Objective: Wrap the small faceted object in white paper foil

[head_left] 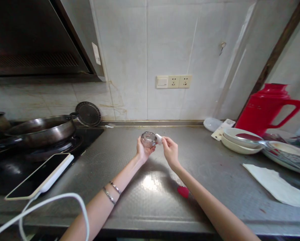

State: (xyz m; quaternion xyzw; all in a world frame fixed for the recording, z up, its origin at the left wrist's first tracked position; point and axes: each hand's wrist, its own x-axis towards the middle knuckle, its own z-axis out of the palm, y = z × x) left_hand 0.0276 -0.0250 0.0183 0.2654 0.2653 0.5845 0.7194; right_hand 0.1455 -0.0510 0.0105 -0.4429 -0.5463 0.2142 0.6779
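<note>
My left hand [143, 153] is wrapped round a small clear glass cup [148, 140], raised above the steel counter [130, 187]. A crumpled white tissue [159, 139] is pinched between the fingertips of my right hand [171, 151]. It meets the right side of the glass, or sits just beside it; I cannot tell which. On the counter below my right forearm lies a small red object [183, 191], partly hidden by that arm. Its kind is not clear.
A steel pan [43, 134] stands on the stove at left, with a phone [39, 177] and its white cable nearer me. At right are a red thermos jug [265, 108], stacked bowls [240, 142], a plate [288, 152] and a white paper sheet [275, 184].
</note>
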